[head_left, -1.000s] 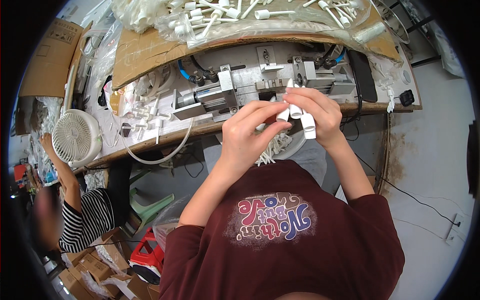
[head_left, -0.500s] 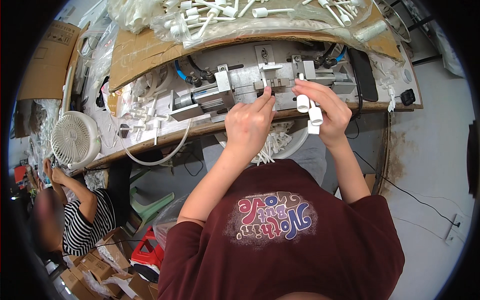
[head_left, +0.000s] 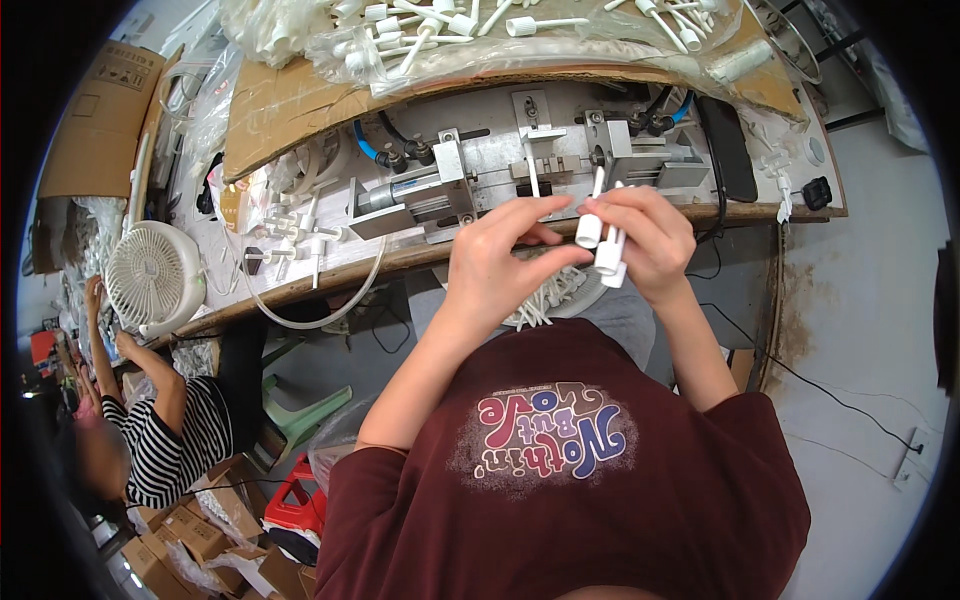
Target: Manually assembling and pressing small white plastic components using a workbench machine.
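White plastic sticks [head_left: 606,259], smooth, slim-stemmed, thick round cups at ends, held above table's front edge. Similar single stick [head_left: 531,165] lies across small metal block [head_left: 562,166], between blocky metal cylinders. Corrugated brown cardboard [head_left: 290,112] behind, crinkled clear plastic bag [head_left: 480,62] on top. Right hand [head_left: 655,242] grasps bunch, fingers curled round stems. Left hand [head_left: 492,252] half open, thumb and fingers parted, beside nearest cup; contact cannot be told.

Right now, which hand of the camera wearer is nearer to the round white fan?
Left. The left hand is to the right of the fan; the right hand, holding white cup-ended pieces, is farther right.
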Action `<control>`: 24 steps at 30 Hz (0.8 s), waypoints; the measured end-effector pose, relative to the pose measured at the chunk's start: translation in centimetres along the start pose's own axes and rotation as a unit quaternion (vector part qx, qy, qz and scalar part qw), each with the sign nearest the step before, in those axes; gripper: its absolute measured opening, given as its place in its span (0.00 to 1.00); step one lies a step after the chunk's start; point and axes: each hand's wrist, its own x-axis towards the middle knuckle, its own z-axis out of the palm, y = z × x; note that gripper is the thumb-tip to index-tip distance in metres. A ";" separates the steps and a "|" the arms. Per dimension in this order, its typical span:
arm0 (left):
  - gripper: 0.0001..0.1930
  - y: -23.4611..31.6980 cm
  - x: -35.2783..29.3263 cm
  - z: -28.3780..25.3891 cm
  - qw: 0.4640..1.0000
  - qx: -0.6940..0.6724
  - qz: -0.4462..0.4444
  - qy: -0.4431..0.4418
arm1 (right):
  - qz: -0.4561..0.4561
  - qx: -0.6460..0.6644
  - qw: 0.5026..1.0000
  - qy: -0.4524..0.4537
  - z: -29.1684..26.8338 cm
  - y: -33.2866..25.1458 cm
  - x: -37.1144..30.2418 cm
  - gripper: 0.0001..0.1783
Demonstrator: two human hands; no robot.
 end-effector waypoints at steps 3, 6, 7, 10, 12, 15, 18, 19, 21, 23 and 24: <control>0.19 0.8 -0.1 -0.1 0.996 -0.079 0.030 0.008 | -0.026 -0.011 1.000 0.002 0.6 -0.9 0.0 0.17; 0.18 0.7 -0.5 -0.1 0.998 -0.024 0.039 0.031 | -0.016 -0.007 1.000 -0.001 0.7 -0.5 -0.2 0.19; 0.17 0.3 -0.7 -0.1 0.998 0.023 0.047 0.037 | -0.013 -0.005 1.000 0.001 0.7 -0.5 -0.2 0.19; 0.15 -1.2 -1.1 0.5 0.983 0.156 0.077 0.054 | 0.060 0.004 0.998 0.029 0.4 -0.4 -0.3 0.18; 0.13 -2.2 -1.0 0.9 0.962 0.243 0.106 0.063 | 0.085 0.009 0.994 0.062 0.5 -0.1 -0.3 0.16; 0.12 -3.0 -0.7 1.5 0.934 0.325 0.138 0.058 | 0.137 0.089 0.981 0.105 1.4 -0.4 -1.2 0.14; 0.12 -3.0 0.1 1.5 0.931 0.332 0.141 0.055 | 0.109 0.102 0.985 0.089 1.2 0.0 -1.4 0.14; 0.13 -2.9 0.2 1.4 0.933 0.326 0.144 0.048 | 0.097 0.081 0.989 0.075 1.0 0.1 -1.4 0.14; 0.13 -2.9 0.2 1.2 0.937 0.313 0.149 0.034 | 0.072 0.038 0.996 0.047 0.4 0.1 -1.1 0.14; 0.13 -3.1 0.0 1.3 0.934 0.325 0.142 0.050 | 0.071 0.029 0.996 0.038 0.1 -0.3 -0.6 0.16; 0.13 -3.3 0.0 1.5 0.932 0.328 0.140 0.057 | 0.070 0.022 0.997 0.034 -0.1 -0.6 -0.5 0.16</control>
